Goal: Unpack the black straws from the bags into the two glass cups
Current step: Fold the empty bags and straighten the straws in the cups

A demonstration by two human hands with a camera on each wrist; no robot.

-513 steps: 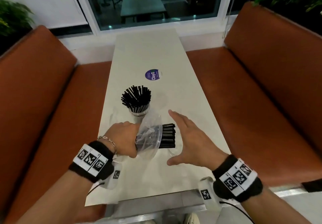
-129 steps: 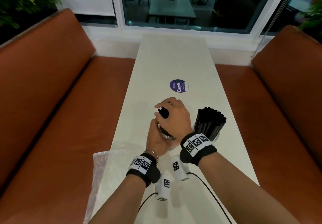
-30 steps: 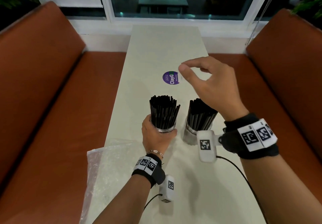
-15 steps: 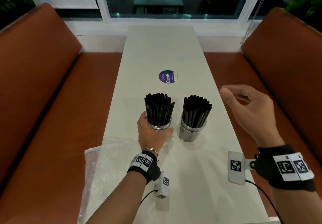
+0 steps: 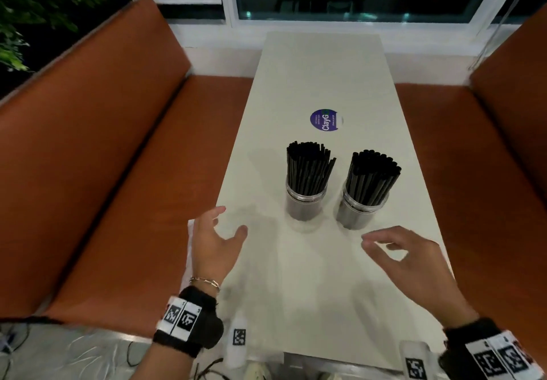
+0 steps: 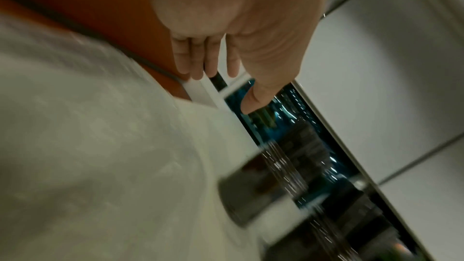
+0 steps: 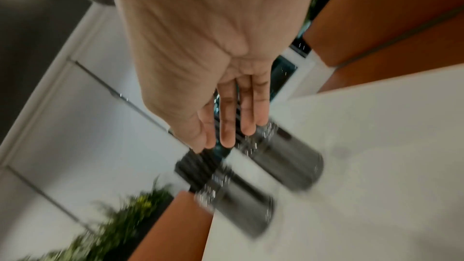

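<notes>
Now both cups [image 5: 305,202] [image 5: 359,211] stand side by side mid-worktop [image 5: 319,276], straws [image 5: 309,165] [image 5: 371,175] upright, tips fanning slightly. The left hand [image 5: 211,246] hovers at the cups' 7 o'clock, the right hand [image 5: 411,261] at 5 o'clock; both are open and hold nothing.

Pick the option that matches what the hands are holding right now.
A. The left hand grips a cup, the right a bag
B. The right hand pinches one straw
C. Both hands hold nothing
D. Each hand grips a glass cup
C: the left hand and right hand hover open over the table, short of the two glass cups of black straws.
</notes>
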